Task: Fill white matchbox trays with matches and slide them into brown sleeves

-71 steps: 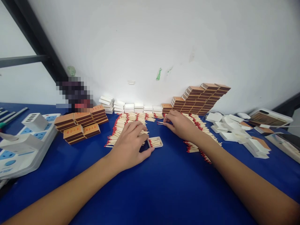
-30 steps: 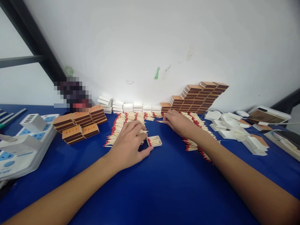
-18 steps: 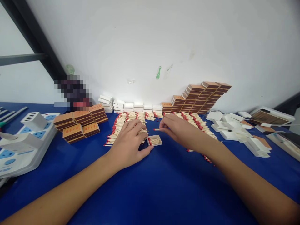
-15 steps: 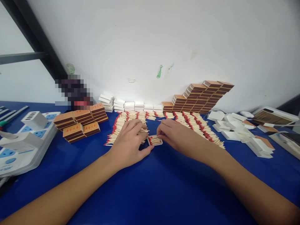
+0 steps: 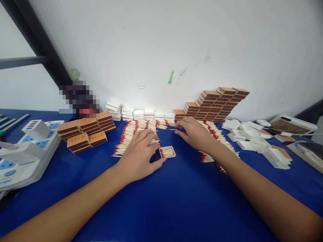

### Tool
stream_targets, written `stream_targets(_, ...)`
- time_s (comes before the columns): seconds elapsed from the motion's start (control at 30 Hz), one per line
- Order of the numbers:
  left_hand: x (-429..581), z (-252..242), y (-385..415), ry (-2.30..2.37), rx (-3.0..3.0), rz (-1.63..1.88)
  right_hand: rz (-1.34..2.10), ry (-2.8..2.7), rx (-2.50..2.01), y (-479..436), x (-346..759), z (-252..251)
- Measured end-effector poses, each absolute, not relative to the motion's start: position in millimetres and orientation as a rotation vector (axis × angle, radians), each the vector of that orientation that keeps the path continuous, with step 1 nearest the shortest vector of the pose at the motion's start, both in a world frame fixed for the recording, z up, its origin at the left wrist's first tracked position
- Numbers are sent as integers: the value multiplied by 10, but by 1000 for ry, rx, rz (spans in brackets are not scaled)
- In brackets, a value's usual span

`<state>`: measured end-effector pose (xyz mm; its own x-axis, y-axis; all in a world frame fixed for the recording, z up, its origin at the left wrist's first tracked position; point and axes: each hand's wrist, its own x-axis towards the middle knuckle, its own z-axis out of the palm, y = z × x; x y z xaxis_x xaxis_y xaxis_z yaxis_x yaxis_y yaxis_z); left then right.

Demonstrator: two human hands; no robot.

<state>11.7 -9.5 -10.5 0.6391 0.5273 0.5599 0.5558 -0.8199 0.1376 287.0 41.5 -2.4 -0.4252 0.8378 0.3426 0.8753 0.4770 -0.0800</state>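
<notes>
A small white matchbox tray, partly filled with red-tipped matches, lies on the blue table. My left hand grips its left end, the thumb at the near corner and a forefinger at the far one. Beyond the tray, my right hand hovers with thumb and forefinger apart. Just left of its fingertips lies a single loose match. Rows of matches spread behind and under my left hand. More matches lie around and beneath my right hand and forearm.
Along the wall stand white trays and a stepped stack of brown matchboxes. Other matchboxes are piled at left beside a power strip. White trays lie jumbled at right, near a white-edged device.
My right hand has left the tray and moved away and slightly right, its fingers spreading. Matches in the tray now show fully. My left hand has stayed put.
</notes>
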Motion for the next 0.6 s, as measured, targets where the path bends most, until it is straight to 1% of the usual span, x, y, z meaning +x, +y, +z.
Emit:
stream_targets(0.1,125,-112,-94,-918,-2813,-939,-100,-2404,-1503,532,2902,-90)
stream_targets(0.23,124,-107,-99,-915,-2811,-940,-38,-2454,-1425,549,2820,-115)
stream_targets(0.6,133,-116,-111,-893,-2798,-942,-110,-2353,-1278,527,2457,-216)
